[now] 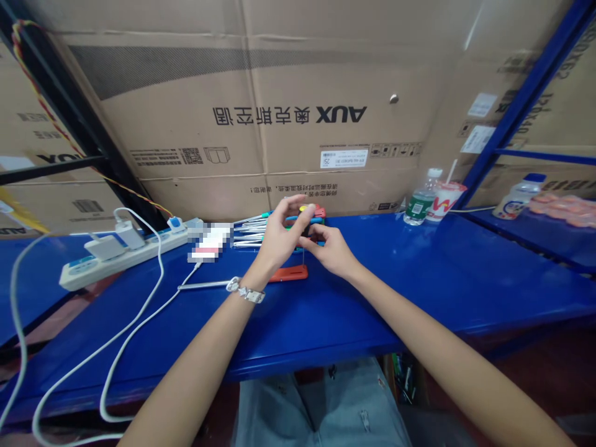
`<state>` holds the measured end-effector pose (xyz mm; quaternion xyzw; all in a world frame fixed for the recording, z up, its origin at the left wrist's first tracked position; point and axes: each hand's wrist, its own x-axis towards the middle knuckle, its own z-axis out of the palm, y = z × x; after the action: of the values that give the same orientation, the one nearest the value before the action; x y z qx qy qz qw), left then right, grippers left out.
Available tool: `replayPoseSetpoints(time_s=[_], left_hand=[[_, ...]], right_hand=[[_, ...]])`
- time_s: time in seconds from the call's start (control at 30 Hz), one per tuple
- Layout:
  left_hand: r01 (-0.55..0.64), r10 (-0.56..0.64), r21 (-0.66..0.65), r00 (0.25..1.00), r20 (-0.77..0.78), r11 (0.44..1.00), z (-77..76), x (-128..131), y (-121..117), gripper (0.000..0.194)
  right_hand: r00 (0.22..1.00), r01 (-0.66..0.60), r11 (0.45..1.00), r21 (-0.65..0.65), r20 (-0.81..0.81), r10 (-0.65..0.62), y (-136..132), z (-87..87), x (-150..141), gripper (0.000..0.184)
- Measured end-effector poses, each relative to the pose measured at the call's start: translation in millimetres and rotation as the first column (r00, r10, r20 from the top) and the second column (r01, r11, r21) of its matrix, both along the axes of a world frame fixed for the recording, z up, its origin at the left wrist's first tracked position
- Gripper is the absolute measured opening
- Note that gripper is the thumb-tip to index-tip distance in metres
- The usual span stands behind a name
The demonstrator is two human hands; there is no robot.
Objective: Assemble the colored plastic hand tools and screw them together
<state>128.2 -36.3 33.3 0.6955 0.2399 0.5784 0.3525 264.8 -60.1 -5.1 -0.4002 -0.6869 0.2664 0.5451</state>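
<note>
A small screwdriver with a yellow top stands upright, its thin shaft pointing down at the orange handle below. My left hand is closed around its upper part, thumb by the yellow cap. Lower down, the fingers of my right hand pinch the dark part of the same screwdriver; my fingers partly hide it. An orange handle lies flat on the blue table, with a metal rod reaching left from beneath my left wrist. Behind my hands lies a pile of metal rods with coloured handles, partly covered.
A white power strip with plugs and a white cable occupies the left side. Near it lies a blurred-out phone-like item. A water bottle and a red-and-white cup stand back right, before a large cardboard box.
</note>
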Motion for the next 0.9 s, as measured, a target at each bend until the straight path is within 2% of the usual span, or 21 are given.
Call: replayPoseSetpoints(time_s=[0.1, 0.2, 0.33, 0.4, 0.47, 0.57, 0.63, 0.7, 0.73, 0.8, 0.87, 0.9], left_hand=[[-0.121, 0.120, 0.000, 0.987, 0.104, 0.993, -1.2, 8, -1, 0.043], [-0.032, 0.031, 0.013, 0.998, 0.061, 0.999, -0.1, 5, -1, 0.034], [0.177, -0.177, -0.008, 0.980, -0.091, 0.984, 2.4, -7, 2, 0.034], [0.206, -0.208, -0.030, 0.972, -0.110, 0.978, 2.5, -9, 2, 0.036], [0.127, -0.129, -0.021, 0.989, -0.078, 0.992, 1.6, -6, 2, 0.035], [-0.062, 0.062, 0.001, 0.998, 0.024, 0.998, -0.9, 3, -1, 0.040], [-0.068, 0.068, -0.009, 0.996, 0.060, 0.998, -2.3, 6, -1, 0.039], [0.016, -0.015, -0.009, 0.999, 0.042, 1.000, -2.9, 5, -1, 0.032], [0.064, -0.064, 0.001, 0.998, 0.012, 0.998, -3.0, 2, -1, 0.029], [0.136, -0.134, 0.029, 0.989, -0.060, 0.990, -2.9, -3, 0, 0.028], [0.163, -0.158, 0.040, 0.981, -0.110, 0.986, -2.8, -7, 1, 0.032], [0.157, -0.153, 0.033, 0.982, -0.114, 0.987, -2.9, -8, 1, 0.033]], right_hand=[[0.995, 0.097, 0.995, 0.001, -0.028, -0.097, 6, -4.4, -4, 0.053], [0.992, 0.126, 0.992, -0.018, -0.027, -0.126, 5, -3.0, -6, 0.046], [0.989, -0.146, 0.986, -0.084, 0.011, 0.147, -2, 9.3, 5, 0.040], [0.981, -0.183, 0.978, -0.099, 0.051, 0.189, -2, 13.3, 12, 0.043], [0.989, -0.117, 0.990, -0.073, 0.079, 0.123, 1, 12.3, 15, 0.046], [0.999, 0.011, 0.999, -0.045, 0.054, -0.009, 7, 4.9, 10, 0.049], [0.996, 0.082, 0.996, -0.043, 0.034, -0.081, 9, 1.6, 5, 0.052], [0.993, 0.115, 0.993, -0.038, 0.028, -0.114, 7, 3.0, 2, 0.049], [0.996, 0.090, 0.995, -0.041, 0.025, -0.089, 5, 5.3, 2, 0.047], [0.998, -0.049, 0.996, -0.073, 0.024, 0.051, 0, 11.7, 5, 0.043], [0.980, -0.188, 0.975, -0.116, 0.040, 0.194, -3, 16.8, 9, 0.042], [0.975, -0.208, 0.971, -0.121, 0.056, 0.216, -3, 17.9, 11, 0.042]])
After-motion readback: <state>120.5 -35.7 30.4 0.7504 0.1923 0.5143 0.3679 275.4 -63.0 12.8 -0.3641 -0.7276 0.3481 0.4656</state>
